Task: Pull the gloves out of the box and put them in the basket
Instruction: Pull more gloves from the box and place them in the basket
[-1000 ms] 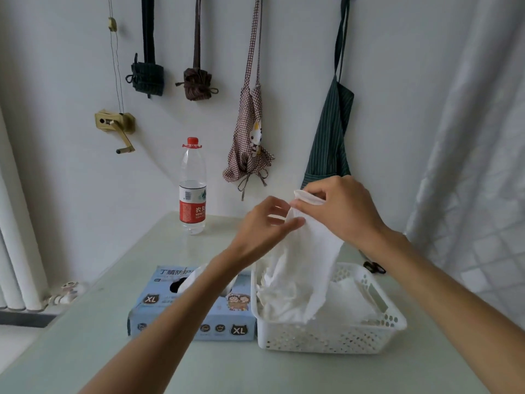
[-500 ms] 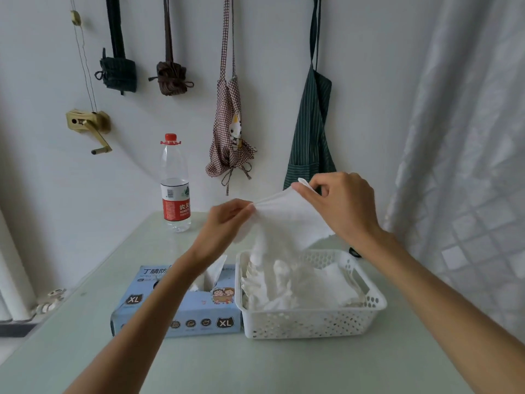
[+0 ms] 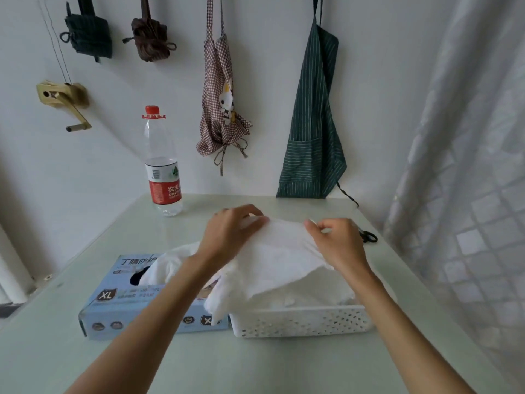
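Observation:
A white glove (image 3: 272, 260) is stretched flat between both hands just above the white perforated basket (image 3: 301, 322). My left hand (image 3: 230, 234) pinches its left edge and my right hand (image 3: 338, 243) pinches its right edge. The glove's fingers droop over the basket's left rim. More white gloves lie inside the basket, mostly hidden under the held one. The blue glove box (image 3: 122, 297) marked XL lies left of the basket, touching it, with a white glove (image 3: 170, 265) sticking out of its top slot.
A water bottle (image 3: 162, 166) with a red cap stands at the back of the pale table (image 3: 255, 362). Black scissors (image 3: 369, 237) lie behind the basket on the right. Aprons hang on the wall; a curtain falls along the right side.
Both hands have come down with the glove, from chest height to just over the basket, and spread it wider. The camera has tilted lower and nearer.

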Demonstrator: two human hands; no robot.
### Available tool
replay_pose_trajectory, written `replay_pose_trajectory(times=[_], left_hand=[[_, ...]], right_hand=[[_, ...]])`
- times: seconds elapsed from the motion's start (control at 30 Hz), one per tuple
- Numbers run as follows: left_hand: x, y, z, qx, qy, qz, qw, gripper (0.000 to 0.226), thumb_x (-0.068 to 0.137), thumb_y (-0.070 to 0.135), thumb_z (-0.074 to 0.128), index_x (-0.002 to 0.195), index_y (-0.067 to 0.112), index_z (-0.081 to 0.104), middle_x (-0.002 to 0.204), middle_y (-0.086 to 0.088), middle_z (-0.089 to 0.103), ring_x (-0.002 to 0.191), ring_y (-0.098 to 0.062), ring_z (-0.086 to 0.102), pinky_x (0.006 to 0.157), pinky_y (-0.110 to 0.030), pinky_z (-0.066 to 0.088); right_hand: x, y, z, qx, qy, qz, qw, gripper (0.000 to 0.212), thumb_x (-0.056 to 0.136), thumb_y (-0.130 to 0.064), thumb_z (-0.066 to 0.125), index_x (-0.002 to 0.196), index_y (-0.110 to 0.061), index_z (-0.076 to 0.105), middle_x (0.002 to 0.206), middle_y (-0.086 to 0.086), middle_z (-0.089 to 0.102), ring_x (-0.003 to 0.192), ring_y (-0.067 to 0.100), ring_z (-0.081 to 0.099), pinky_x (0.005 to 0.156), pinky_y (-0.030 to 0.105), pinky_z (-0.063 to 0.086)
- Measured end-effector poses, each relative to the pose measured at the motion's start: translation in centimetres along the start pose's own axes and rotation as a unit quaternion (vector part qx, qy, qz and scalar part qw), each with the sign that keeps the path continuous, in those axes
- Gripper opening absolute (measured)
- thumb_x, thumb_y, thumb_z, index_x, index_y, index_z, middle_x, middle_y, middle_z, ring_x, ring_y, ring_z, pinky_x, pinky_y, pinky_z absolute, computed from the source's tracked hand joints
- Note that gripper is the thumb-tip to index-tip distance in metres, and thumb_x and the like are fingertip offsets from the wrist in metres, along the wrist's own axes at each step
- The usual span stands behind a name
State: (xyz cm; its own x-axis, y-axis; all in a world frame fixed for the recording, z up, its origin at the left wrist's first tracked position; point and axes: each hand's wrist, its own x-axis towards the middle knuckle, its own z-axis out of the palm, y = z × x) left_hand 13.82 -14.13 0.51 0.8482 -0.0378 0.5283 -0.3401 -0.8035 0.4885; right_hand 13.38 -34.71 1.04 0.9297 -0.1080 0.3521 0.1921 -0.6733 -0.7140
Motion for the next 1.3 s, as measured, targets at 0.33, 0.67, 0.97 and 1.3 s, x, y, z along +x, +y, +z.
replay_pose_trajectory(times=[0.33,0.67,0.97,1.3], left_hand=[[2.7,1.2,8.4,0.149,-0.1,0.123,0.976,0.042,0.084,0.061,0.054,0.114,0.031,0.06,0.107,0.009,0.068,0.098,-0.016,0.062,0.065,-0.025,0.034],[1.0,-0.5,3.5,0.037,-0.047,0.137,0.989,0.021,0.096,0.038,0.049,0.106,0.029,0.065,0.111,0.012,0.066,0.093,-0.003,0.06,0.08,-0.029,0.053],[-2.3,-0.2,3.9,0.27,-0.446,0.113,0.846,0.089,0.085,0.073,0.019,0.147,0.023,-0.021,0.155,0.005,-0.024,0.143,-0.013,-0.019,0.118,-0.04,-0.008],[-3.4,0.1,5.6,0.298,-0.469,0.062,0.829,0.088,0.087,0.073,0.021,0.146,0.025,-0.023,0.153,0.006,-0.028,0.144,-0.017,-0.018,0.117,-0.042,-0.01]], right_hand=[[0.3,6.3,-1.4,-0.315,0.04,-0.047,0.947,0.034,0.097,-0.043,0.046,0.088,-0.014,0.061,0.086,0.006,0.067,0.074,0.028,0.06,0.058,0.029,0.034],[0.6,6.7,-2.4,-0.298,0.042,-0.096,0.949,0.032,0.095,-0.037,0.053,0.119,-0.017,0.056,0.099,0.004,0.069,0.083,0.022,0.065,0.065,0.03,0.048],[-0.4,6.1,-1.3,-0.273,-0.488,0.016,0.829,0.079,0.088,-0.072,0.025,0.149,-0.039,-0.012,0.155,-0.015,-0.023,0.145,0.01,-0.017,0.119,0.044,-0.004],[1.1,8.1,-0.1,-0.368,-0.533,0.023,0.761,0.096,0.078,-0.082,0.027,0.145,-0.035,-0.025,0.154,-0.009,-0.03,0.146,0.017,-0.015,0.118,0.051,-0.003]])
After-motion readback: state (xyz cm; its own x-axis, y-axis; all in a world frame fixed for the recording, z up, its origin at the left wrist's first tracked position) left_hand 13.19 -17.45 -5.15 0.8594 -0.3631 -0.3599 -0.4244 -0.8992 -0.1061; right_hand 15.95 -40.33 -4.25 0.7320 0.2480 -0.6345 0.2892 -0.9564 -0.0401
